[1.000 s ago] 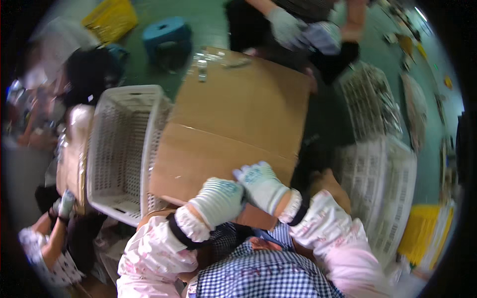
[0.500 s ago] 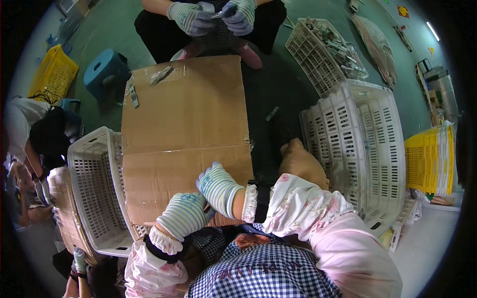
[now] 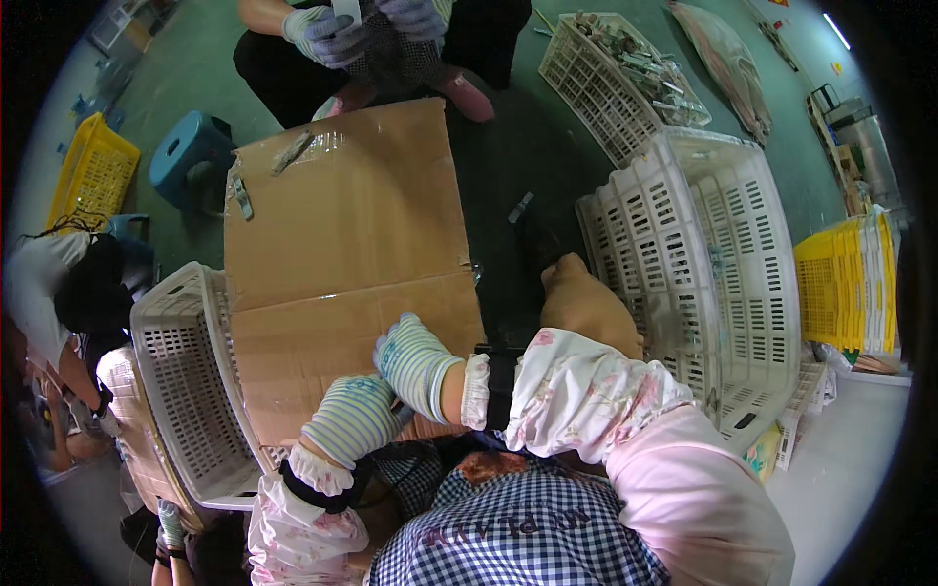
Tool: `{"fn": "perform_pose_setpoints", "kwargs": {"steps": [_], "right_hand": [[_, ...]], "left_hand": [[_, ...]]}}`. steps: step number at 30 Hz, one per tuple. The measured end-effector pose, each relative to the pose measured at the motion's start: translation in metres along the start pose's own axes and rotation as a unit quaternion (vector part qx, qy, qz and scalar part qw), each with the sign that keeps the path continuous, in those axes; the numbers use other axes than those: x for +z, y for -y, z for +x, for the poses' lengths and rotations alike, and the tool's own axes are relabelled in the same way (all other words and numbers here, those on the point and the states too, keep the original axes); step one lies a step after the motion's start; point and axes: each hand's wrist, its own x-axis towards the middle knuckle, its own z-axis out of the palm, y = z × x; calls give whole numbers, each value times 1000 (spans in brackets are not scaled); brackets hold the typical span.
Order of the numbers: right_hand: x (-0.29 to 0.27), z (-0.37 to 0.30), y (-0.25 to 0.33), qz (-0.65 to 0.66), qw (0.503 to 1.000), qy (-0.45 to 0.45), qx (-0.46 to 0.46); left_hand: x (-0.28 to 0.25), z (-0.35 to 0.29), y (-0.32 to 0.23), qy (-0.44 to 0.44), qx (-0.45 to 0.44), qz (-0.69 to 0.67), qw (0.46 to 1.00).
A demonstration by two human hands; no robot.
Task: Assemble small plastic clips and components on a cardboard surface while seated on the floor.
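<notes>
My left hand and my right hand, in striped gloves with grey fingers, are close together over the near edge of a brown cardboard sheet. The backs of both hands face up and the fingers curl inward and down. Whatever they hold, if anything, is hidden beneath them. On the sheet's far left part lie two small flat pieces: a greyish metal clip-like piece and a longer grey one.
White plastic crates stand at the left and right. A crate full of metal parts stands at the far right. Opposite sits a person with gloved hands. A blue stool and a small piece are on the floor.
The view has shifted slightly, so the sheet and crates sit differently in it. My hands stay together at the sheet's near edge. The person opposite has moved their hands a little apart.
</notes>
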Motion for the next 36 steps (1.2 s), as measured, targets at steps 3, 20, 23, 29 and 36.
{"fn": "perform_pose_setpoints", "kwargs": {"steps": [3, 20, 23, 29, 36], "right_hand": [[7, -3, -4, 4, 1000, -30, -6], [12, -6, -1, -13, 998, -55, -31], [12, 0, 1, -30, 998, -60, -16], [6, 2, 3, -29, 997, -64, -32], [8, 3, 1, -32, 997, -55, -42]], "left_hand": [[1, 3, 1, 7, -5, 16, 1000], [16, 4, 7, -21, 13, 24, 999], [9, 3, 2, 7, -20, 43, 999], [-2, 0, -1, 31, -46, 48, 997], [-6, -1, -5, 55, -62, 55, 995]]}}
